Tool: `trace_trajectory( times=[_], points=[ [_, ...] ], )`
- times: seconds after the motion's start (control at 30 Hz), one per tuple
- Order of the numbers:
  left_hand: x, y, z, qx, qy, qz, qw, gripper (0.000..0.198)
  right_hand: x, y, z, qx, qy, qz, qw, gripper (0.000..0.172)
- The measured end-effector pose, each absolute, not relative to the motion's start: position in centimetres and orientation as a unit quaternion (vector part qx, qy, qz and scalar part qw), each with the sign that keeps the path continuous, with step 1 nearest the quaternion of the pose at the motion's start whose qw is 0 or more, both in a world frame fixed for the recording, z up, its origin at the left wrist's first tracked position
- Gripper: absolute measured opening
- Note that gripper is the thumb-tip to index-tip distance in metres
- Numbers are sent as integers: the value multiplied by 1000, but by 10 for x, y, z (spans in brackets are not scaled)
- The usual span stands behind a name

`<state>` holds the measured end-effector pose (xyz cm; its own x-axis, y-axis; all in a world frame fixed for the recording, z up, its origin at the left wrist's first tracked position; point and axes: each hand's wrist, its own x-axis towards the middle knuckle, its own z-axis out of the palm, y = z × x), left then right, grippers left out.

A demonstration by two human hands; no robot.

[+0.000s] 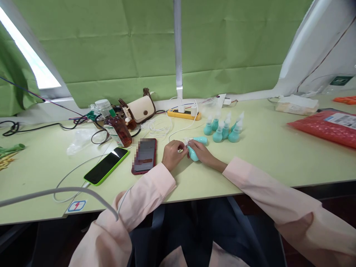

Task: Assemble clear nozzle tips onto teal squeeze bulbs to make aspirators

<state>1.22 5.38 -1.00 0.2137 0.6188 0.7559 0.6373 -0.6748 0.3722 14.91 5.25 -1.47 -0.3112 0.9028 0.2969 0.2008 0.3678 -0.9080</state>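
My right hand is wrapped around a teal squeeze bulb, whose rounded end shows below the fingers. Close against it, my left hand has thumb and forefinger pinched together by the bulb's neck. Some clear, whitish material shows between the two hands; what exactly the left fingers grip is too small to make out. Just beyond the right hand lies a longer teal piece. Several teal bulbs with clear pointed tips stand upright in a group behind and to the right.
Left of my hands lie a red-cased phone and a green-cased phone with a cable. Behind them are a bottle of amber liquid, a cream bag and a yellow power strip. A red package lies far right.
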Motion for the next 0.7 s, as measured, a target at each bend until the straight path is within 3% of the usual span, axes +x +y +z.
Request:
trace_trajectory(
  times=[0.33,0.7],
  points=[
    [6,52,-3,-762,-454,-461,-18,8,157,61,-18,-426,-633,433,480,35],
    [0,61,-4,-747,-580,-324,-12,17,155,61,-20,-405,-631,471,465,34]
  ],
)
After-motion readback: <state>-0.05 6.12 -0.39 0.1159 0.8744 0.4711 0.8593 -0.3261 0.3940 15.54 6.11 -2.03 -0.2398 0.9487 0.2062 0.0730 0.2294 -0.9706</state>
